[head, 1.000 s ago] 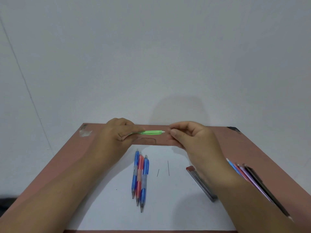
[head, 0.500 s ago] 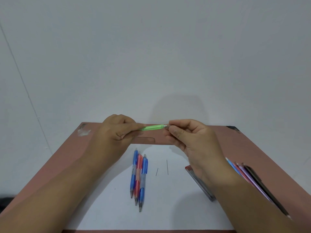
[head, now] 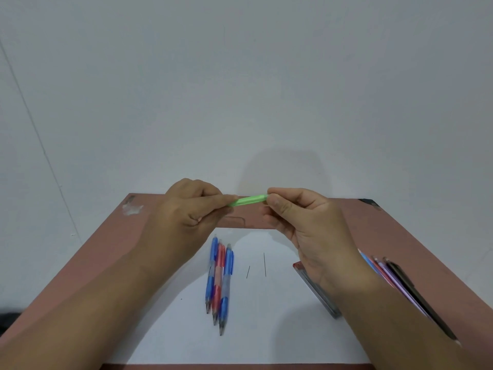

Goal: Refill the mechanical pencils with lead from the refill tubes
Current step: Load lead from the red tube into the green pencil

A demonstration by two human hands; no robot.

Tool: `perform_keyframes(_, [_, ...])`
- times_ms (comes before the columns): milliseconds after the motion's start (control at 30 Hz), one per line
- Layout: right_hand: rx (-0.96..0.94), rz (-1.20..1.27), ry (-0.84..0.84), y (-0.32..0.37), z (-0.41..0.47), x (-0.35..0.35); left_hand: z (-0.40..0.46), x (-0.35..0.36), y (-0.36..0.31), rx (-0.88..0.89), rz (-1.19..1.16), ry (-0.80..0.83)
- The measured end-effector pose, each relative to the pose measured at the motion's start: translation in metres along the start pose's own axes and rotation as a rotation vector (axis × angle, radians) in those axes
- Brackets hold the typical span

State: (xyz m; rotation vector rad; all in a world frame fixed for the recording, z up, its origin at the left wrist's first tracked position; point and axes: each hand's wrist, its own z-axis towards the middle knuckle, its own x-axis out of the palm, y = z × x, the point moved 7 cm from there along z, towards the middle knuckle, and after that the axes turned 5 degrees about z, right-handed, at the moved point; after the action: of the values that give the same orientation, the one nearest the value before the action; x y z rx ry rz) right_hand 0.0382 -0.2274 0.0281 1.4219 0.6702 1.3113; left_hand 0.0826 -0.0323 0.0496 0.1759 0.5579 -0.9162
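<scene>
My left hand (head: 186, 217) is curled round one end of the green pencil (head: 248, 201), thumb and forefinger clamping the barrel. My right hand (head: 298, 217) pinches the other end between thumb and fingertips. Whether there's a cap or a lead between them I can't make out; it's too small. The pencil hangs level in the air between my hands, above the far edge of the worktop (head: 400, 231).

It feels like nothing: a light, stiff plastic tube, a bit slick, so I want my grip on the barrel, not the tip. Lead is the delicate part, I reckon. It's brittle and will snap if pushed in at an angle, so it should be held close to the end and fed in straight.

Below my hands lies a white sheet (head: 266, 329). On it sit three pencils side by side, touching, tips toward me: a blue pencil (head: 210, 273), a red pencil (head: 218, 279) and another blue one (head: 226, 284). Just beside them to the right are two loose leads, a short lead (head: 248, 271) and a longer lead (head: 265, 264), apart from each other. Further right, half under my right wrist, is the dark refill tube (head: 320, 295), lying flat. Past my forearm, near the worktop's right edge, is a row of more pencils (head: 394, 276), partly hidden.
</scene>
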Motion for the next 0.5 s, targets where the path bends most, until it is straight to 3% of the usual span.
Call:
perform_keyframes(167, [0.031,0.067,0.007,-0.003,-0.002,0.002,0.0,0.01,-0.012,-0.084,-0.141,0.1])
perform_keyframes(233, [0.085,0.096,0.037,-0.01,-0.004,0.006,0.0,0.016,-0.022,-0.144,-0.298,0.166])
perform_keyframes(367, [0.122,0.181,0.058,-0.017,-0.005,0.012,-0.008,0.035,-0.033,-0.538,-0.716,0.391])
perform_keyframes(500, [0.143,0.497,-0.028,-0.013,0.0,0.008,-0.014,0.042,-0.035,-0.749,-0.93,0.46])
